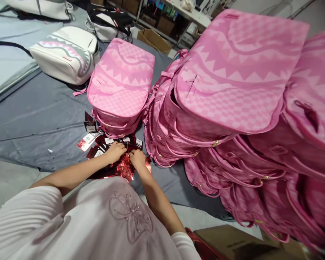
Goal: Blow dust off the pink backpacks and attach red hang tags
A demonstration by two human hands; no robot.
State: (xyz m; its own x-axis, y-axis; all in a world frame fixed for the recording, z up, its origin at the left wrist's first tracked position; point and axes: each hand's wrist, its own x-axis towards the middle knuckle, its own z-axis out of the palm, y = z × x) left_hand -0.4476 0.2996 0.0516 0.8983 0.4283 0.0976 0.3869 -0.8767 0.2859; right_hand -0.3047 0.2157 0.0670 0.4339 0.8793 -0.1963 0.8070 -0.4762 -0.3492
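Observation:
My left hand (116,151) is bent over a pile of shiny red and black hang tags (125,168), its fingers pinched on a tag. Close beside it, my right hand (137,159) is also closed at the tags, near a thin red string (128,146) that runs up between the two hands. What exactly lies between the fingertips is partly hidden. Just beyond the hands lies a pink backpack (121,79) with a zigzag tooth pattern, its top handle towards me. Loose tags (90,124) with white labels lie left of the pile.
Tall stacks of pink backpacks (233,72) rise on the right. A white backpack (65,54) and a black-and-white one (109,23) lie at the back left on the grey cloth (43,119). Cardboard boxes (154,40) stand beyond the table and at the lower right.

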